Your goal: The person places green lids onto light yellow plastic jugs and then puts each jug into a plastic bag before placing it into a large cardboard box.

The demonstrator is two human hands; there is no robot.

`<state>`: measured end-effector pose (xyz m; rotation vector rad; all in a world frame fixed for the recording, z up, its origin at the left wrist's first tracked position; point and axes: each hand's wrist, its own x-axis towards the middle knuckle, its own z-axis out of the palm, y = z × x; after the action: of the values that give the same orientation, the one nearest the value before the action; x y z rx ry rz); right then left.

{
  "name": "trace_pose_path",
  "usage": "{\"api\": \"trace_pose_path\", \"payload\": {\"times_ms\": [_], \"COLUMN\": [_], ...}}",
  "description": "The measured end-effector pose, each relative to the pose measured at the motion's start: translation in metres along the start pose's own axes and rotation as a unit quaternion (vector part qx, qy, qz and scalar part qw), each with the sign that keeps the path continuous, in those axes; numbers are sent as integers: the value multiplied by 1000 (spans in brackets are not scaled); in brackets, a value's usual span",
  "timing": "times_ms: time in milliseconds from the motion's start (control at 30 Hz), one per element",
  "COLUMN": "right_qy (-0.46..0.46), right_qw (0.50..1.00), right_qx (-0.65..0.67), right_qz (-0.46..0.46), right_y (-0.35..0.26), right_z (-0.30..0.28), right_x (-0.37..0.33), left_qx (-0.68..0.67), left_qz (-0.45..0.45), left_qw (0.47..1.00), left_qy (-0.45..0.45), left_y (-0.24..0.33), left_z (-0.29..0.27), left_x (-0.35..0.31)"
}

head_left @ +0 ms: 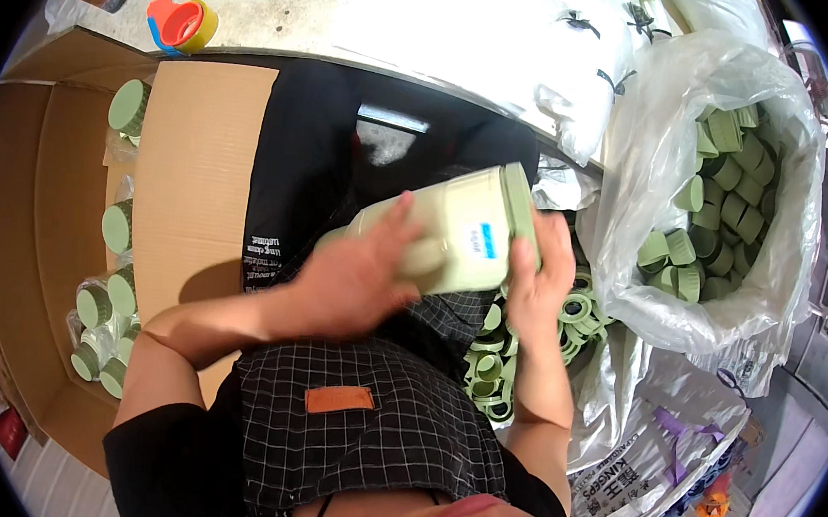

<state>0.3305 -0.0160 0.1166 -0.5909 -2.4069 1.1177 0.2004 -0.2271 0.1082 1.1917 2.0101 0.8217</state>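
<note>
I hold a pale green bottle (pixel 455 228) on its side in front of my chest. My left hand (pixel 354 278) wraps its body from below-left. At the bottle's right end my right hand (pixel 537 278) is closed on the darker green lid (pixel 520 213). A small blue sticker shows on the bottle's side. Under my hands, in my lap, lie several light green rings (pixel 493 362).
To my left a cardboard box (pixel 199 144) holds several green-lidded bottles (pixel 117 225). A clear plastic bag (pixel 654 170) at right is full of green lids (pixel 732 177). Farther off, a white tabletop (pixel 356 11) carries stacked coloured caps (pixel 181 24). A printed sack (pixel 651 462) lies at lower right.
</note>
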Motion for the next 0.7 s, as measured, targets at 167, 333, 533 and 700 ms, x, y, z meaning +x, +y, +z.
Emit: {"api": "trace_pose_path", "payload": {"times_ms": [167, 333, 533, 700], "right_qy": [-109, -59, -80, -125], "right_qw": [990, 997, 995, 974], "right_qx": [-58, 7, -54, -58], "right_qz": [-64, 53, 0, -181], "right_y": [-31, -6, -10, -31], "right_z": [-14, -5, -3, -11], "right_x": [10, 28, 16, 23], "left_qx": [-112, -39, -73, -86], "left_qz": [72, 50, 19, 84], "left_qw": [990, 996, 992, 985], "left_qy": [51, 60, 99, 125], "left_y": [-53, -10, -28, -55], "left_z": [-19, 0, -5, -15], "left_x": [14, 10, 18, 23]}}
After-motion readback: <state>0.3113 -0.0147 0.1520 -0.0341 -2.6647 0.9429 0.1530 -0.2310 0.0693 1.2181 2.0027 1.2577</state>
